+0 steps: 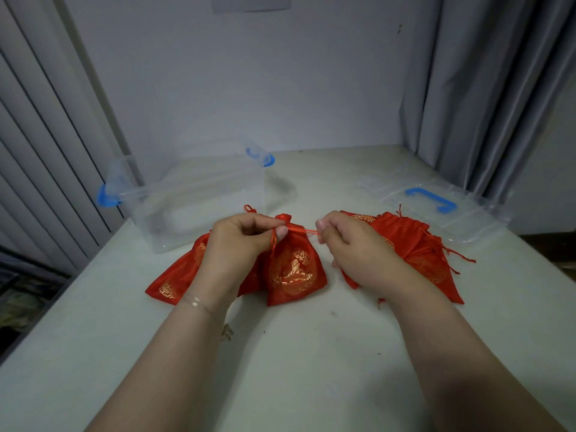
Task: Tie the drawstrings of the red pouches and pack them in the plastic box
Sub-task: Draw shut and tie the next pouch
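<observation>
While both pinch—drawstring (pixel 301 229) between.

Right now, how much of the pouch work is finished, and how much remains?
Nothing is packed: the plastic box looks empty, with its lid off beside it. In hand: the left hand and right hand pull the drawstring of the middle pouch. Left: the pile of pouches on the right, then packing.

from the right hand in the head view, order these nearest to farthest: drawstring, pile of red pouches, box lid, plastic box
1. drawstring: pinched in the right hand, running left.
2. pile of red pouches: under and just right of the hand.
3. box lid: back right, blue handle up.
4. plastic box: back left, past the left hand.
</observation>
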`<state>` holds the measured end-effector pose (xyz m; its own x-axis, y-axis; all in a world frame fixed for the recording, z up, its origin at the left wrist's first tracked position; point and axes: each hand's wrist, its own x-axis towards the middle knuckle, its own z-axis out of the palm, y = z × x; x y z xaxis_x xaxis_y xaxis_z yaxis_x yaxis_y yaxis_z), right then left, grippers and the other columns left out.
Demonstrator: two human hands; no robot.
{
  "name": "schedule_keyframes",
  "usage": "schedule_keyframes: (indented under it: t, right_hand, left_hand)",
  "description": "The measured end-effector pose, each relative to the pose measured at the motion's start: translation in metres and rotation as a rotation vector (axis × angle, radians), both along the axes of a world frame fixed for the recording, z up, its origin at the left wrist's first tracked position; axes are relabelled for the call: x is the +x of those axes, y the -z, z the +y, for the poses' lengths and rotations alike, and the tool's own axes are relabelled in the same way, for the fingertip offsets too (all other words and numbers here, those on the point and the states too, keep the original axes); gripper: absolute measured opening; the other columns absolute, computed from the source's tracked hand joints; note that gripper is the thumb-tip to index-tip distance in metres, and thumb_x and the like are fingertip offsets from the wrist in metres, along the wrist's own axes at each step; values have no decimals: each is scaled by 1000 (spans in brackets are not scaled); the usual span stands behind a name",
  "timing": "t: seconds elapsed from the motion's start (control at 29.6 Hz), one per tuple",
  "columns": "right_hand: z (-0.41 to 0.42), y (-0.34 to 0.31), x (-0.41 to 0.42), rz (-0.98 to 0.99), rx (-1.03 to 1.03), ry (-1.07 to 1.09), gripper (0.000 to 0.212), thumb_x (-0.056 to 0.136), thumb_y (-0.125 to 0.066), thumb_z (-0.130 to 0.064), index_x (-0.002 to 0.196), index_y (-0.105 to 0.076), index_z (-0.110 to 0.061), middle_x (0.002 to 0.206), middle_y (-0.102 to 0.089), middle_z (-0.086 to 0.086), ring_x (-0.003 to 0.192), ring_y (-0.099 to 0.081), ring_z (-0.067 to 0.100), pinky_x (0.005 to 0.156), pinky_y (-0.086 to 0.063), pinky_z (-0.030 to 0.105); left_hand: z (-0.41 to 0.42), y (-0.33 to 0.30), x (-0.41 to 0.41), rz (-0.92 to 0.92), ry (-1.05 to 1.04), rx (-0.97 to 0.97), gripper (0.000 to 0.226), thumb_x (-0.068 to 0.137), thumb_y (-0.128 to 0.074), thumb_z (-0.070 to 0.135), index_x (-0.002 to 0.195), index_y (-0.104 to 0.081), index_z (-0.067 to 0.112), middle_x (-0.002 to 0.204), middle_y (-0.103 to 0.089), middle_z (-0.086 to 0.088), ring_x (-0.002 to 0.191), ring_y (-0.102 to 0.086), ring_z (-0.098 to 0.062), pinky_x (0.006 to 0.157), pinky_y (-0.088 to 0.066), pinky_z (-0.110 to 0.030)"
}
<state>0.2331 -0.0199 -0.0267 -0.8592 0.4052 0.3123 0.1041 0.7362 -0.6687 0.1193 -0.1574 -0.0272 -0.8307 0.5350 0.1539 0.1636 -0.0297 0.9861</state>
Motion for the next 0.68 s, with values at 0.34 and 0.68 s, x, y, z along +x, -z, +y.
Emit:
schedule_keyframes:
  t: [0.34, 0.68]
  right_hand:
    - [10, 2, 7, -450, -100, -161, 25, 90, -58, -39, 73, -62, -20, 62, -59, -7, 51, -54, 4, 55, -47, 22]
    - [-11, 4, -7, 257, -111, -68, 21, 91, -55, -10, 97, -69, -25, 83, -61, -18, 57, -58, 3, 62, -41, 13]
  left_hand:
    - [-2, 3, 1, 379, 93, -193, 17, 74, -78, 4, 76, -71, 19, 75, -70, 4, 72, -66, -5, 71, -53, -18]
    - [1, 10, 6, 840, 75, -106, 27, 74, -61, -7, 80, -64, 20, 82, -65, 8, 79, -62, -9, 73, -51, -31]
